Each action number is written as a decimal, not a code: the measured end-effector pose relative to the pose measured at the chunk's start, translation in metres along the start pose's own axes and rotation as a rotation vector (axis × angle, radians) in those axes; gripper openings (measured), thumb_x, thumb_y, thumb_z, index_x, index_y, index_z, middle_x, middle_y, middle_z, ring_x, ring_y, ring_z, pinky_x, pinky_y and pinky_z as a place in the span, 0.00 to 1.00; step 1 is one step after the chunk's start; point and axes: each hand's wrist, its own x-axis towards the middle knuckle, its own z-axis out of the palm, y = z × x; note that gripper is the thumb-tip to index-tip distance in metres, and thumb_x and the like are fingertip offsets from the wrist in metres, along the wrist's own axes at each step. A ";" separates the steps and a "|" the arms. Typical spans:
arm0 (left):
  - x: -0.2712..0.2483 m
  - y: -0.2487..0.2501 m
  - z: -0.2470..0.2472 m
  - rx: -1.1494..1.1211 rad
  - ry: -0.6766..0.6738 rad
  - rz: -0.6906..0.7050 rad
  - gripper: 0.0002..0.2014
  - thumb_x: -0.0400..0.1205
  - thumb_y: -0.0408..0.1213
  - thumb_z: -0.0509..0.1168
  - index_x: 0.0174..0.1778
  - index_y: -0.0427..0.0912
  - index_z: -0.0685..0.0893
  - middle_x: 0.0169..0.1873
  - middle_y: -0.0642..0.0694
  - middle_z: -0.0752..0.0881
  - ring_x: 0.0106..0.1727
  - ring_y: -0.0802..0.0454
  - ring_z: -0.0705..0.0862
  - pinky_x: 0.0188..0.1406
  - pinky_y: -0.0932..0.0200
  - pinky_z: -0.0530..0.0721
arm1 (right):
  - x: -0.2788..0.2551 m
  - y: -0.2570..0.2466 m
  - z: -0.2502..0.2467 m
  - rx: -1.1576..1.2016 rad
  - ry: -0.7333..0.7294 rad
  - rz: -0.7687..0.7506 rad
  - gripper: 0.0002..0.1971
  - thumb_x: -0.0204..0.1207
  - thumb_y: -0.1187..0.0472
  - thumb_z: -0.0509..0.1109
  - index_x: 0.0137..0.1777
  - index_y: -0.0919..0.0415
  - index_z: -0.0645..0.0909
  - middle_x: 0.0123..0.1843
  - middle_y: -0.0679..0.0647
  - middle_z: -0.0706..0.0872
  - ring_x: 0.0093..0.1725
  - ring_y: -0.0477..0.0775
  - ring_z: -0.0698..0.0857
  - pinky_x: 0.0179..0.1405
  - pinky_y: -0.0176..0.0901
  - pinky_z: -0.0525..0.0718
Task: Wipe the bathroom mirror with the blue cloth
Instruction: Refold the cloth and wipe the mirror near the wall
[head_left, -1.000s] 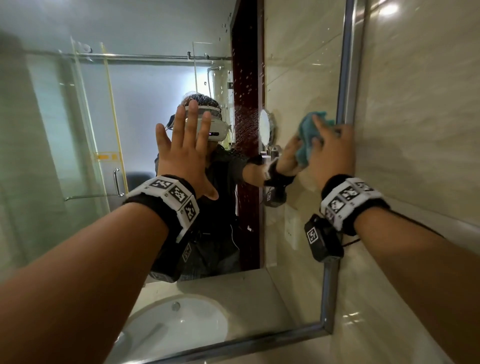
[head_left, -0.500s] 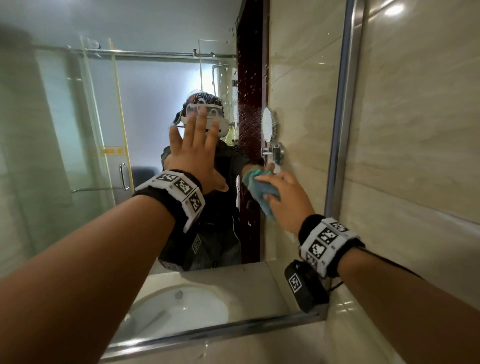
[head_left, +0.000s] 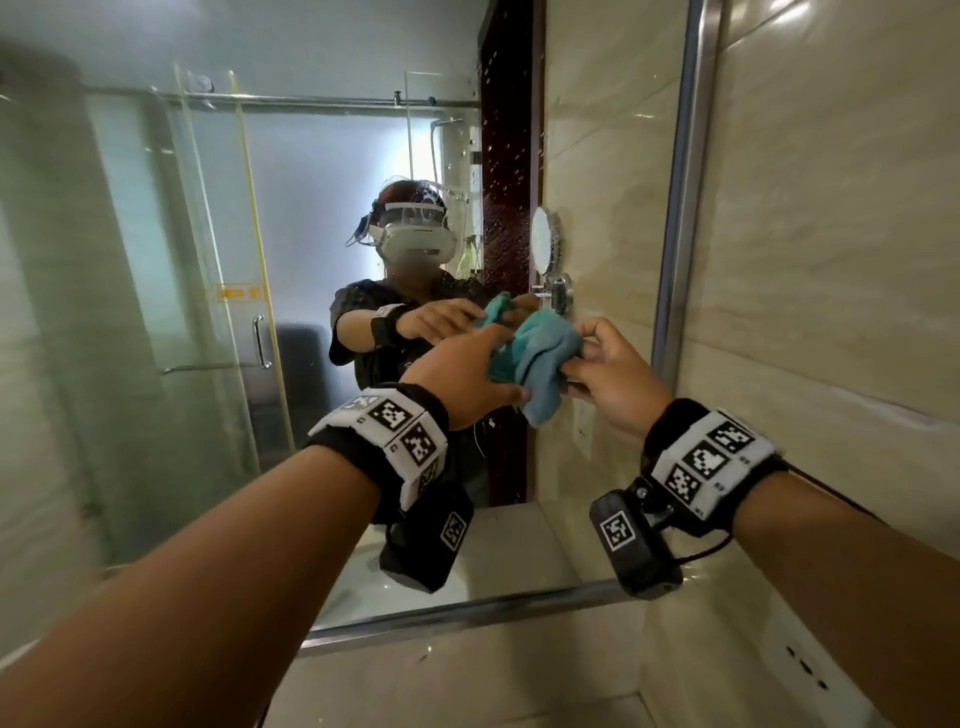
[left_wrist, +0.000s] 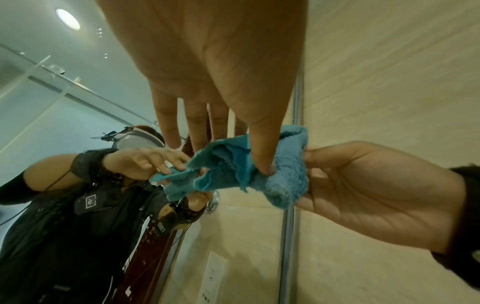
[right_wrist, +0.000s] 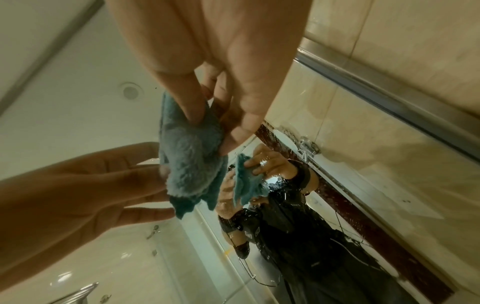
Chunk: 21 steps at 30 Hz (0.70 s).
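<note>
Cloth (head_left: 535, 364) sits bunched between both hands, held just off the mirror (head_left: 322, 260) near its right frame (head_left: 680, 208), with no clear contact on the glass. Right hand (head_left: 613, 379) pinches one end with thumb and curled fingers, plain in the right wrist view. Left hand (head_left: 462, 374) has its thumb pressed into the folds while the fingers (left_wrist: 166, 127) run out nearly straight behind the cloth, so it looks like a regrip or a hand-over, not a wiping stroke. Droplets (head_left: 498, 171) speckle the glass over the dark door reflection, so wiping seems far from done. Risk now: the left hold is thumb-only, and if the right lets go early the cloth could slip down toward the counter (head_left: 467, 675). A wadded cloth would also smear rather than clear, since little flat face meets the glass. Small round mirror (head_left: 543, 239) is only a reflection, so no snag there
</note>
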 end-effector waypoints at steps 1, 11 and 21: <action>-0.002 0.000 -0.001 -0.008 0.002 -0.005 0.34 0.74 0.50 0.73 0.75 0.47 0.69 0.67 0.45 0.79 0.64 0.47 0.78 0.62 0.57 0.75 | -0.003 -0.003 0.002 0.011 -0.018 0.011 0.14 0.80 0.79 0.56 0.45 0.57 0.67 0.47 0.55 0.83 0.38 0.40 0.87 0.34 0.33 0.84; -0.015 -0.003 -0.013 0.054 -0.019 -0.065 0.25 0.70 0.49 0.76 0.62 0.48 0.79 0.51 0.48 0.84 0.46 0.54 0.78 0.47 0.59 0.78 | -0.014 -0.017 0.013 -0.256 -0.074 0.143 0.13 0.76 0.54 0.71 0.53 0.56 0.71 0.53 0.52 0.82 0.51 0.51 0.85 0.38 0.45 0.87; -0.020 -0.010 -0.031 -0.012 -0.094 -0.023 0.14 0.81 0.47 0.65 0.52 0.39 0.86 0.44 0.42 0.86 0.45 0.48 0.82 0.50 0.52 0.80 | -0.017 -0.019 0.009 -0.421 -0.212 0.086 0.26 0.71 0.83 0.64 0.60 0.55 0.72 0.61 0.56 0.81 0.56 0.53 0.84 0.45 0.44 0.87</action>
